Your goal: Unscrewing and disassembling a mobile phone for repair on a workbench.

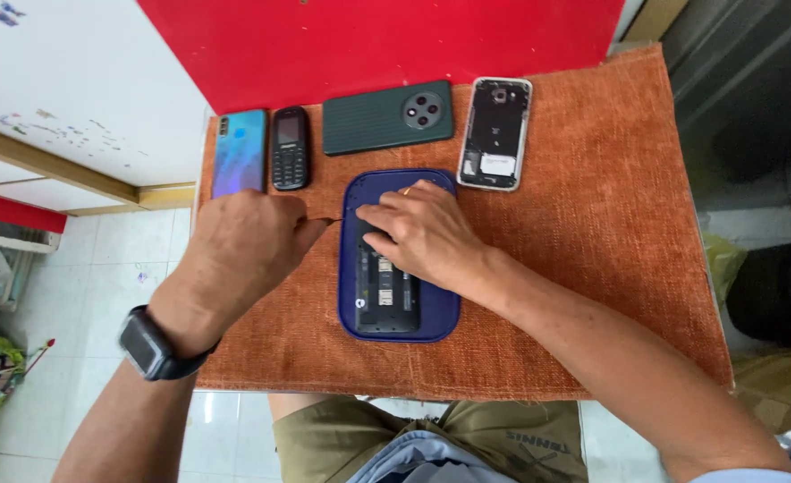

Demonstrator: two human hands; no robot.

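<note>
Olive trousers [431,438] nearest; above them an orange cloth [610,224] over a small table, white floor tiles [145,259] left; the left hand [234,250] pinches a thin tool [331,220]; the right hand [422,234], fingers together, presses the opened dark phone [386,300] on a blue tray [355,259] mid-cloth.

White label [497,164] inside opened phone [494,134]

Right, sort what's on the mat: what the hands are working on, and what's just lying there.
In hand:
- blue opened device, held down by the right hand
- thin tool in the left hand

Lying about:
- blue smartphone
- black keypad phone
- dark green phone
- backless phone
- orange mat
</note>
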